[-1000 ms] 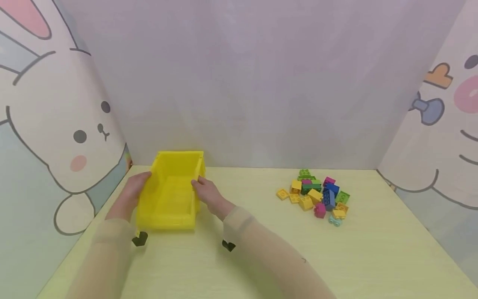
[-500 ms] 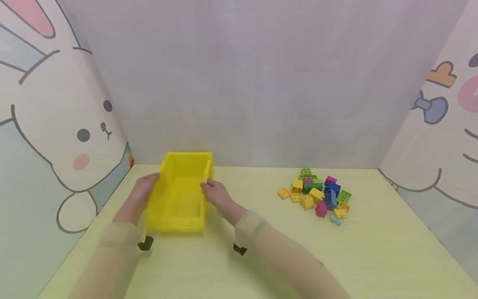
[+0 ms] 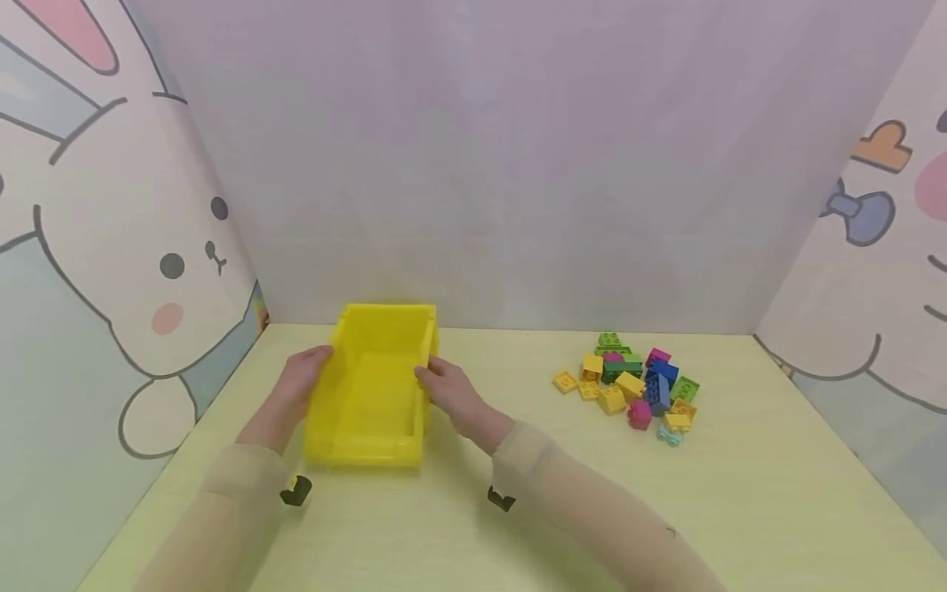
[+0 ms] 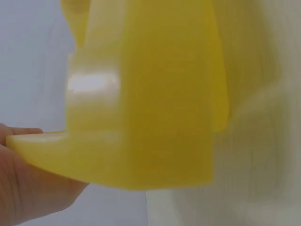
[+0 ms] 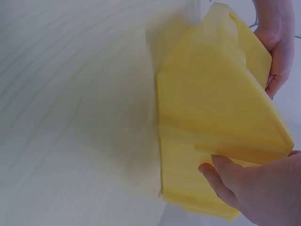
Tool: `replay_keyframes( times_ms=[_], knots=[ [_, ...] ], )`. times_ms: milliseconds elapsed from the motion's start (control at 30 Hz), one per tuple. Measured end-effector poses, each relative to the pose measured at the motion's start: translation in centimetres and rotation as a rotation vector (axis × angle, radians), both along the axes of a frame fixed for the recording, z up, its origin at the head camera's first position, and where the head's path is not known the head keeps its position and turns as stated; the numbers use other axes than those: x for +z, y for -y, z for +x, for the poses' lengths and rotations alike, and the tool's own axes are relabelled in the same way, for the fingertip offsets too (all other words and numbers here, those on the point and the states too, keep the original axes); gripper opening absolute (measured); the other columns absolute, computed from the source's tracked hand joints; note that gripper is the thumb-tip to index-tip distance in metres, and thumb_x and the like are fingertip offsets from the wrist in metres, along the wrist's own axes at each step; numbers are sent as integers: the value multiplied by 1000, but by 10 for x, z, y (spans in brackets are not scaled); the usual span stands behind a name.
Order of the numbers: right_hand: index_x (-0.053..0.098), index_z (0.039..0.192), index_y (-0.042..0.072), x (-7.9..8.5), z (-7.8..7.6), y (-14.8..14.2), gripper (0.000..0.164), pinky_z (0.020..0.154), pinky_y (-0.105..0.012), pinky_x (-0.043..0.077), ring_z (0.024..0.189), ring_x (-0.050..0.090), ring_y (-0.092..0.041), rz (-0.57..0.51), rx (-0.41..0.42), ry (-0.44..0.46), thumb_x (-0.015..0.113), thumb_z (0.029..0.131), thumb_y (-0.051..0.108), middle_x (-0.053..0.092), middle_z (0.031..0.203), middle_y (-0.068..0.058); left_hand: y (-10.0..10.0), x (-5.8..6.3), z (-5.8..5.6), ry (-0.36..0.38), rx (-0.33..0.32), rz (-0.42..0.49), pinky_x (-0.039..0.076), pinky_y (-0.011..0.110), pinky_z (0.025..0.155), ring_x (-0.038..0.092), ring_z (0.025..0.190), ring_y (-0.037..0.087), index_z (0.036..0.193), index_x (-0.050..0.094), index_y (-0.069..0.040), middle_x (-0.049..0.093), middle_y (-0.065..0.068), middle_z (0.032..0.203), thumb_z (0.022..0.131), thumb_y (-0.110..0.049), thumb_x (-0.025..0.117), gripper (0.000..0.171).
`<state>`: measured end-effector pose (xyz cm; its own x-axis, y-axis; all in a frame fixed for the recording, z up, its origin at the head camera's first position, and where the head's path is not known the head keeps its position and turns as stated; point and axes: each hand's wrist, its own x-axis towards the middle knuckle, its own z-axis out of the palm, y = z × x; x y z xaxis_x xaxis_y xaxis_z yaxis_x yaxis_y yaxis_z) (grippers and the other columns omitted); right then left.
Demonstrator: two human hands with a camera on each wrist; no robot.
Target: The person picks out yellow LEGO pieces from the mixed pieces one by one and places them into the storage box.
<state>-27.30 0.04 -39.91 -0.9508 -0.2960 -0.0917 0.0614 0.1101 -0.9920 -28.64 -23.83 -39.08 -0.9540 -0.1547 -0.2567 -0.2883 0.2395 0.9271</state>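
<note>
A yellow plastic storage bin (image 3: 373, 390) with a low front stands left of the table's middle, between my two hands. At its left wall my left hand (image 3: 296, 382) grips the upper edge; the fingers outside are partly hidden. My right hand (image 3: 462, 403) holds the right wall, thumb over the rim and fingers outside. Close up in the left wrist view, the bin's front (image 4: 164, 103) fills the middle. In the right wrist view the fingers (image 5: 223, 176) lie against the bin's outer side. Whether its base touches the table, I cannot tell.
On the right of the table (image 3: 769, 477) lies a loose pile of toy building bricks, among them a blue brick (image 3: 658, 395), a magenta brick (image 3: 639, 414) and a dark green brick (image 3: 621, 372). A pale curtain (image 3: 503, 164) hangs behind, with rabbit-print panels (image 3: 111, 247) at the sides.
Both hands have moved the yellow bin to the right and slightly toward me, keeping their hold on its side walls. The bricks lie as before, the view having shifted slightly.
</note>
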Motion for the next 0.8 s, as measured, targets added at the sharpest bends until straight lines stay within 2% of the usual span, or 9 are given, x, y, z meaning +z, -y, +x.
replay_keyframes(
  times_ms=[133,367,500,800],
  knots=[
    [44,137,0,0,1,-5,43,96,-42,45,105,59,-25,-2,8,1,47,99,20,56,126,-19,-4,0,3,-16,-8,-5,29,45,110,37,130,34,146,26,3,31,22,148,101,-33,32,57],
    [37,141,0,1,7,-18,48,100,-48,41,115,54,-30,-14,20,24,47,99,19,49,135,-19,-16,0,11,-46,-41,4,31,46,109,37,131,35,145,27,3,31,22,147,102,-29,32,54],
    [35,142,0,-1,12,-26,49,102,-50,38,121,50,-32,-23,31,28,47,99,19,44,140,-19,-24,0,16,-52,-38,-7,31,46,108,38,130,34,144,29,3,32,22,147,102,-28,33,52],
    [34,142,0,2,20,-46,50,101,-50,40,123,49,-31,-3,33,47,48,98,20,42,142,-18,-40,-1,25,-71,-37,56,39,44,101,46,120,32,142,33,3,41,22,138,102,-27,34,50]
  ],
)
